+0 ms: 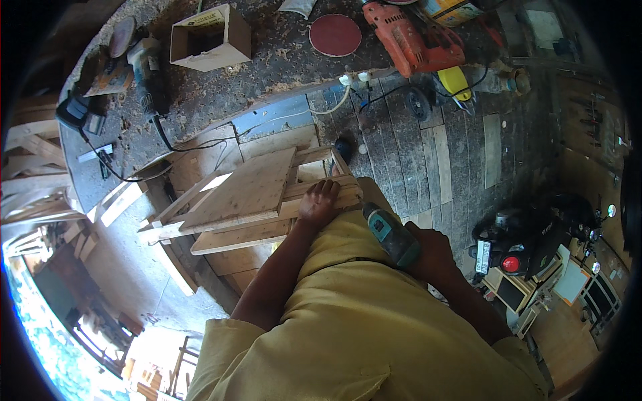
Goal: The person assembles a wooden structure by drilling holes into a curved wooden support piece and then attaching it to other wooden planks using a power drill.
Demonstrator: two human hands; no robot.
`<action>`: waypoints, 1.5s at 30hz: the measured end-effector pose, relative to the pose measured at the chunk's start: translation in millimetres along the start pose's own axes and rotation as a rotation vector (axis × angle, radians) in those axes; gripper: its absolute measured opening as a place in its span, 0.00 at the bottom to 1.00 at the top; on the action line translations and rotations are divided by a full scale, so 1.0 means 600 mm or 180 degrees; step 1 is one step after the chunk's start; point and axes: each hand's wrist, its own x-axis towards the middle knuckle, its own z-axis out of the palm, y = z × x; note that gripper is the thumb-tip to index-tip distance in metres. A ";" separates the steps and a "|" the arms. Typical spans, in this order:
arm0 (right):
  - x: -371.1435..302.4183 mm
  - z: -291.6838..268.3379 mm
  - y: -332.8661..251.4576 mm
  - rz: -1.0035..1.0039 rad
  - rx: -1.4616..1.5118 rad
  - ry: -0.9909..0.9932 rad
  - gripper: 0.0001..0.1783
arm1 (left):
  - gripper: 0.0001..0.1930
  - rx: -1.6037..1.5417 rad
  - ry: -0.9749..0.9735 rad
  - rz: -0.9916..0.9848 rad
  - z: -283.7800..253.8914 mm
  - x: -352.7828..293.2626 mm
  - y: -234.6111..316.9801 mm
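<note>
A pale wooden frame (281, 212) with a flat panel (241, 187) across it lies on its side against my lap. My left hand (318, 202) rests over the frame's near end, its fingers bent round the top rail. In my right hand (433, 254) is a green and black cordless drill (391, 235), its nose pointing left toward that end of the frame. The drill's tip comes close to the wood; whether it touches, I cannot tell. My palm hides the drill's handle.
Ahead stands a dusty workbench (281, 73) bearing an angle grinder (144, 73), an open cardboard box (212, 40), a maroon sanding disc (335, 35) and an orange power drill (411, 40). Cords hang from its edge. A black motorcycle (528, 234) is parked at right on the plank floor (394, 147).
</note>
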 end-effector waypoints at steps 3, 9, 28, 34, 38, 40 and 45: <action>-0.001 -0.001 0.002 0.0002 0.0128 0.0024 0.34 | 0.29 -0.0086 -0.0277 -0.0014 -0.013 0.002 0.007; 0.001 -0.006 -0.005 0.0085 -0.0006 -0.0059 0.34 | 0.27 -0.0063 0.0575 0.0427 -0.039 0.015 0.032; -0.016 0.011 -0.007 -0.0113 -0.0273 0.0386 0.24 | 0.10 -0.0291 0.0542 0.1160 0.018 0.023 0.030; -0.017 0.014 -0.015 -0.0115 -0.0147 0.0459 0.26 | 0.12 -0.0165 0.0338 0.1001 0.010 0.017 0.028; -0.020 0.017 -0.013 -0.0088 -0.0071 0.0549 0.27 | 0.10 -0.0123 0.0501 0.1077 0.024 0.017 0.030; -0.010 0.032 0.010 -0.0156 -0.0211 0.0579 0.28 | 0.10 -0.0093 0.0502 0.0973 0.023 0.010 0.027; -0.009 0.033 0.013 -0.0330 -0.0024 0.0745 0.31 | 0.08 -0.0361 0.0799 0.1103 0.041 0.015 0.024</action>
